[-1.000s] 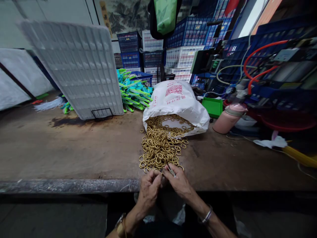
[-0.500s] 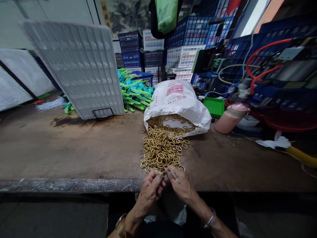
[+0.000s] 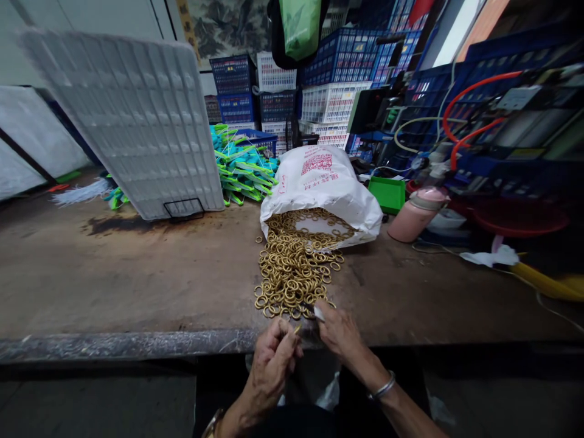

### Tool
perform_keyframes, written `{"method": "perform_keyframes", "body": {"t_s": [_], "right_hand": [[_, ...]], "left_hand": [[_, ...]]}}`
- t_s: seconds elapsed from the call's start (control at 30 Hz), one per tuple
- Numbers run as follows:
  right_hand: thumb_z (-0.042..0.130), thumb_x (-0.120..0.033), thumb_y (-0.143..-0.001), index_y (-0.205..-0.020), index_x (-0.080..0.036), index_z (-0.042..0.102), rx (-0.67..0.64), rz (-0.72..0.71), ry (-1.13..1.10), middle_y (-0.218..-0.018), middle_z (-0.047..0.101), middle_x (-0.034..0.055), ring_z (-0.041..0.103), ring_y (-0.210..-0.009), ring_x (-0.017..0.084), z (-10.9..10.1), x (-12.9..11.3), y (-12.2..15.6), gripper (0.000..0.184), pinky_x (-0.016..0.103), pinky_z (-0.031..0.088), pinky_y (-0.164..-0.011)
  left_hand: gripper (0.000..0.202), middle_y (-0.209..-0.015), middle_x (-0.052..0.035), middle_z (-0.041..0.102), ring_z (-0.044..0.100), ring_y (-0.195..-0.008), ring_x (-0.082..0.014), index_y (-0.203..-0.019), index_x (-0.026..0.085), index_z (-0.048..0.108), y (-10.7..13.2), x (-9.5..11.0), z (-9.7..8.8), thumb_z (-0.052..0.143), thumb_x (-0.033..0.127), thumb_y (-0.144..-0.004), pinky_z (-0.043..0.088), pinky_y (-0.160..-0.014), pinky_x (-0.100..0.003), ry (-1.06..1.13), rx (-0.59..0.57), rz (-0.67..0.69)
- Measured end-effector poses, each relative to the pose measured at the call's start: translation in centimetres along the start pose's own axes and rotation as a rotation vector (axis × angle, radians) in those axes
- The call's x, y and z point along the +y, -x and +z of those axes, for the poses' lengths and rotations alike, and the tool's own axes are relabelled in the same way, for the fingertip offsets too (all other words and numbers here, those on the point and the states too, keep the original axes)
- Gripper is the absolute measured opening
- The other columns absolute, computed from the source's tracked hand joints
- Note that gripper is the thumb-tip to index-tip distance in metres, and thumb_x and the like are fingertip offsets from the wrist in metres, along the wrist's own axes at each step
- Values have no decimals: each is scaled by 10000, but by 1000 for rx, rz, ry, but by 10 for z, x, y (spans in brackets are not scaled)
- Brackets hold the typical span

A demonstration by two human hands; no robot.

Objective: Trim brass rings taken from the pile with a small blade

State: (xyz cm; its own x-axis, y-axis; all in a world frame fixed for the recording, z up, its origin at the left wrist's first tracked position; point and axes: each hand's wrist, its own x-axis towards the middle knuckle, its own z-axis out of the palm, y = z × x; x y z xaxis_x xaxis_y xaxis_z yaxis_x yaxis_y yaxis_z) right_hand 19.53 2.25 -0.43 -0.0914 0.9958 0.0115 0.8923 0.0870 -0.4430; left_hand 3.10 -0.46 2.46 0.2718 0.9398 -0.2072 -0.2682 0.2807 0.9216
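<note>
A heap of brass rings [image 3: 294,271] spills from a white sack [image 3: 319,182] lying on its side on the worn workbench [image 3: 137,274]. My left hand [image 3: 272,359] is curled at the bench's front edge, pinching a brass ring [image 3: 297,329] between its fingertips. My right hand [image 3: 336,330] is closed just to the right of it, at the near end of the heap, gripping a small silvery tool [image 3: 318,313] that pokes out above the fingers. The two hands are slightly apart.
A white compartment tray [image 3: 132,121] leans upright at the back left, beside a pile of green and blue clips [image 3: 241,167]. A pink bottle [image 3: 415,216], a green box [image 3: 387,193] and hoses sit at the right. Stacked blue and white crates [image 3: 319,91] fill the background.
My left hand has drawn back toward me and lower, off the heap's edge. My right hand has shifted slightly right, so the hands have separated. The view has dipped a little.
</note>
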Motion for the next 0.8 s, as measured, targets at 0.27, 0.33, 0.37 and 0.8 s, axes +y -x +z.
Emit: {"method": "perform_keyframes", "body": {"t_s": [0.27, 0.33, 0.37, 0.8], "right_hand": [[377, -243, -804, -752, -202, 483, 110, 263, 86, -637, 569, 19, 512, -585, 133, -23, 48, -4, 125, 216, 243, -514], [400, -299, -810, -765, -211, 494, 89, 257, 106, -673, 585, 19, 528, -613, 136, -22, 46, -4, 137, 214, 242, -514], [412, -316, -808, -776, -215, 500, 81, 253, 119, -693, 593, 18, 535, -626, 138, -20, 44, -4, 138, 215, 241, -514], [385, -176, -769, -737, -191, 479, 133, 185, 131, -694, 578, 32, 537, -627, 155, -10, 38, -12, 101, 240, 291, -546]], "left_hand": [[252, -729, -34, 578, 422, -455, -50, -726, 137, 515, -8, 3, -3, 586, 379, -719, 242, -333, -143, 331, -14, -129], [224, -743, -43, 597, 461, -471, -67, -762, 144, 522, -11, 0, -4, 598, 348, -711, 268, -340, -147, 362, -6, -146], [216, -721, -36, 598, 474, -474, -74, -793, 150, 528, -11, -1, -5, 601, 334, -709, 281, -346, -149, 382, -6, -164], [253, -637, 8, 533, 491, -505, -76, -696, 146, 510, -18, -18, -12, 651, 353, -661, 321, -378, -153, 406, 45, -292]]}}
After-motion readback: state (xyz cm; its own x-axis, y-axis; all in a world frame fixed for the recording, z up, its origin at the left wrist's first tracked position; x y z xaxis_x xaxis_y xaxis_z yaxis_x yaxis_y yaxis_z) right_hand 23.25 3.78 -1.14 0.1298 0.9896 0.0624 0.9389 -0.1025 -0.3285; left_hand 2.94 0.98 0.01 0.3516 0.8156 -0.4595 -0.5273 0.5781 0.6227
